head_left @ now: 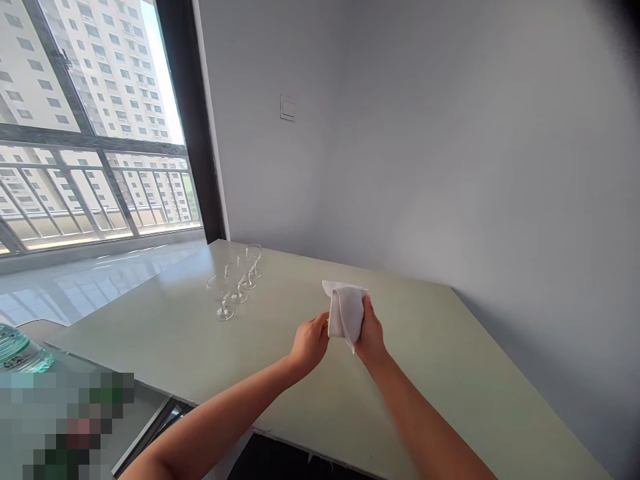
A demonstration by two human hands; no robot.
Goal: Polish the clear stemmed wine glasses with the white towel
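Observation:
A folded white cloth (pixel 344 311) is held above the pale green table (pixel 450 373), near its middle. My right hand (pixel 371 333) grips the cloth from the right side. My left hand (pixel 310 342) pinches its lower left edge with thumb and fingers. To the left and farther back, three clear stemmed glasses (pixel 239 281) stand upright in a diagonal row on the table, the nearest one (pixel 222 298) about an arm's reach from my left hand.
A grey wall with a light switch (pixel 287 108) runs behind the table. A large window with railings fills the left. A water bottle's top (pixel 20 350) shows at the far left, beside a glass surface with a blurred patch.

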